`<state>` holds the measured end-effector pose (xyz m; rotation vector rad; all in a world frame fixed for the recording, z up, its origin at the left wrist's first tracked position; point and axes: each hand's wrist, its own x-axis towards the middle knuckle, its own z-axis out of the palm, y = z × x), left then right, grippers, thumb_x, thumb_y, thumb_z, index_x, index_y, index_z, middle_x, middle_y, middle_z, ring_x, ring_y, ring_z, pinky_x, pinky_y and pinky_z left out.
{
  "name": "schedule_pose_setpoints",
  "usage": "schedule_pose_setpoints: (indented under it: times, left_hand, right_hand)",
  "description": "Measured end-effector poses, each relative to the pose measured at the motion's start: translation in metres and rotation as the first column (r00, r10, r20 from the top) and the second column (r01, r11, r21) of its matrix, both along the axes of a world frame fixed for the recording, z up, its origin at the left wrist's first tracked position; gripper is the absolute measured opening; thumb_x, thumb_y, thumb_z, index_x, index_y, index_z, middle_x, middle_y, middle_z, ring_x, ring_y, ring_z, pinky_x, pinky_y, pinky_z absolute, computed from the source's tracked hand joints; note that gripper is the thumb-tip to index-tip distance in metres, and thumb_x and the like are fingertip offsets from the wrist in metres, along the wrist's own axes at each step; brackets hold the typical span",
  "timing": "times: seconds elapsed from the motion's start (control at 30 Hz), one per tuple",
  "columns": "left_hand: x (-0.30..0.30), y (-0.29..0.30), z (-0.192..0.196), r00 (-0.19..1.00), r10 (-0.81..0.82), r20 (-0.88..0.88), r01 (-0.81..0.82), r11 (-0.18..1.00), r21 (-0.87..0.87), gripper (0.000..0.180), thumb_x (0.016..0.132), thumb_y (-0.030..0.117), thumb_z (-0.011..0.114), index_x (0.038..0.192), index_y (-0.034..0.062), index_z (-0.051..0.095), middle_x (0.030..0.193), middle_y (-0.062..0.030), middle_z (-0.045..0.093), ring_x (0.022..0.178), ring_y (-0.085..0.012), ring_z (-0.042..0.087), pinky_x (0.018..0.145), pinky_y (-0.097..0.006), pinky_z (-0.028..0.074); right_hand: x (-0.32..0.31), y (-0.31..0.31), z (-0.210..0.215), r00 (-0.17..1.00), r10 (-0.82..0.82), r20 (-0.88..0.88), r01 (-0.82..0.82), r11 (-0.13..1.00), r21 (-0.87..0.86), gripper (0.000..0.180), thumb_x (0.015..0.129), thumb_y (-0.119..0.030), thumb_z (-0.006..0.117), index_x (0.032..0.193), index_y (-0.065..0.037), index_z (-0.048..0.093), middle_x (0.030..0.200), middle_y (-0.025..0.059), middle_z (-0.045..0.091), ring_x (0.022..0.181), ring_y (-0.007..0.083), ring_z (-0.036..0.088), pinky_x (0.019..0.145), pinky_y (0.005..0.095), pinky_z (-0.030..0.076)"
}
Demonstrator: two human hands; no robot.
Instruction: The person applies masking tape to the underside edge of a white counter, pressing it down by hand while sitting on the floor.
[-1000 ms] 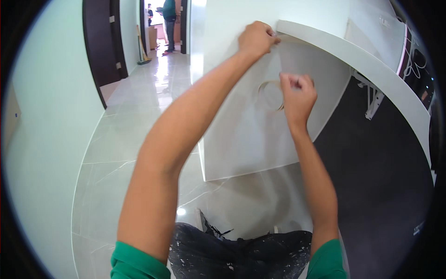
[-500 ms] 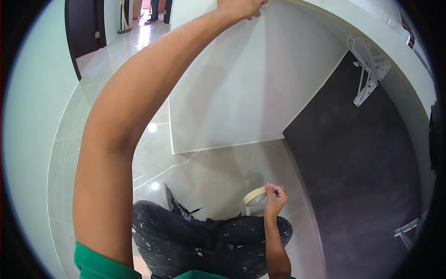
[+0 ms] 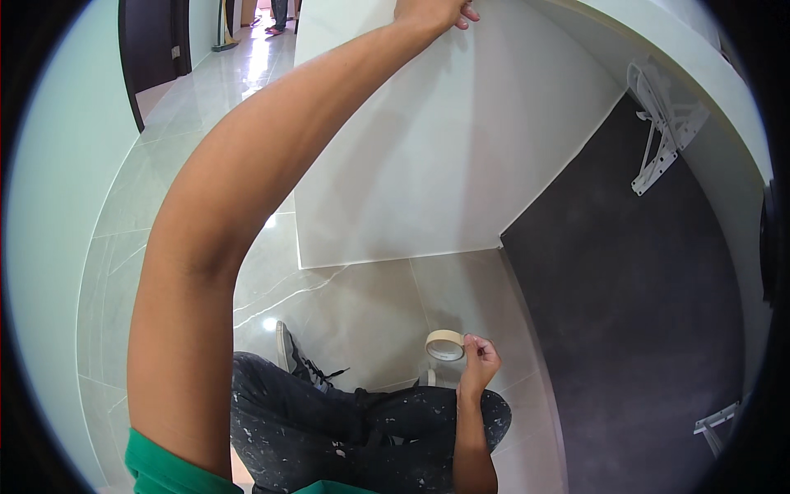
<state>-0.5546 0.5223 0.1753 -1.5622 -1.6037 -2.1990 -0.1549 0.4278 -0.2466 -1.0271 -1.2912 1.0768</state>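
Note:
My left hand [image 3: 434, 11] is at the top edge of the view, against the upper part of a white panel [image 3: 395, 165]. Its fingers are curled; the picture's edge cuts it off, and what they grip, if anything, cannot be made out. Low in front of me, my right hand [image 3: 479, 362] pinches the rim of a roll of cream masking tape [image 3: 445, 335] between thumb and fingers. The roll hangs above the tiled floor, near my right knee.
A dark panel [image 3: 634, 313] stands right of the white one, with a white folding bracket [image 3: 658, 136] high up and another bracket [image 3: 716, 418] lower right. A curved white edge [image 3: 699, 74] arches overhead. Far left are a dark door [image 3: 151, 49] and a broom [image 3: 224, 37]; a person's legs [image 3: 280, 15] show beyond.
The tape roll has tilted so its hole shows more, and my right hand has shifted slightly down and left. My left hand has moved slightly right and remains at the panel's top.

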Motion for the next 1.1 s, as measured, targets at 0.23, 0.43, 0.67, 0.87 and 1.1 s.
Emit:
schedule_pose_setpoints:
  times: [0.23, 0.43, 0.67, 0.87, 1.1]
  left_hand:
    - [0.019, -0.004, 0.009, 0.993, 0.100, 0.065, -0.097, 0.994, -0.056, 0.037, 0.098, 0.029, 0.068, 0.081, -0.0032, 0.073, 0.070, -0.0112, 0.074, 0.056, -0.0149, 0.068, 0.056, -0.030, 0.054]
    - [0.016, 0.003, 0.021, 0.993, 0.106, 0.059, -0.103, 0.993, -0.057, 0.036, 0.097, 0.029, 0.068, 0.086, -0.0046, 0.075, 0.071, -0.0111, 0.075, 0.058, -0.0165, 0.070, 0.061, -0.031, 0.056]
    - [0.007, -0.004, 0.021, 0.995, 0.099, -0.015, -0.100, 0.988, -0.116, 0.028, 0.097, 0.019, 0.069, 0.089, -0.0066, 0.075, 0.072, -0.0121, 0.075, 0.058, -0.0162, 0.069, 0.061, -0.030, 0.057]
    - [0.009, -0.004, 0.024, 0.995, 0.096, -0.009, -0.096, 0.992, -0.085, 0.030, 0.097, 0.020, 0.069, 0.088, -0.0080, 0.074, 0.071, -0.0140, 0.074, 0.057, -0.0162, 0.069, 0.059, -0.030, 0.057]
    - [0.006, 0.000, 0.028, 0.999, 0.048, -0.013, -0.049, 0.996, -0.080, 0.031, 0.097, 0.019, 0.068, 0.088, -0.0101, 0.074, 0.071, -0.0152, 0.074, 0.056, -0.0170, 0.069, 0.057, -0.029, 0.056]
  right_hand:
    - [0.002, -0.003, 0.001, 0.999, 0.014, -0.035, -0.015, 0.999, -0.034, 0.004, 0.093, -0.002, 0.073, 0.092, 0.001, 0.071, 0.091, 0.0038, 0.070, 0.086, 0.0102, 0.063, 0.082, 0.0255, 0.050]
    - [0.001, -0.001, 0.003, 0.996, 0.022, -0.089, -0.025, 0.999, -0.027, 0.004, 0.093, -0.001, 0.072, 0.092, 0.001, 0.070, 0.094, 0.0050, 0.070, 0.088, 0.0106, 0.063, 0.085, 0.0251, 0.049]
    - [0.003, -0.002, 0.003, 0.996, -0.002, -0.089, -0.003, 0.998, -0.063, 0.003, 0.093, -0.002, 0.071, 0.093, 0.002, 0.070, 0.093, 0.0044, 0.070, 0.089, 0.0104, 0.063, 0.084, 0.0247, 0.049]
    - [0.002, -0.001, 0.003, 0.998, -0.002, -0.062, 0.000, 0.999, -0.043, 0.004, 0.093, -0.002, 0.072, 0.093, 0.002, 0.071, 0.092, 0.0038, 0.070, 0.086, 0.0096, 0.063, 0.083, 0.0241, 0.049]
    - [0.005, 0.003, -0.002, 0.997, -0.007, -0.082, 0.003, 0.999, -0.050, 0.004, 0.094, -0.002, 0.072, 0.094, 0.002, 0.071, 0.092, 0.0038, 0.070, 0.086, 0.0099, 0.064, 0.083, 0.0240, 0.050]
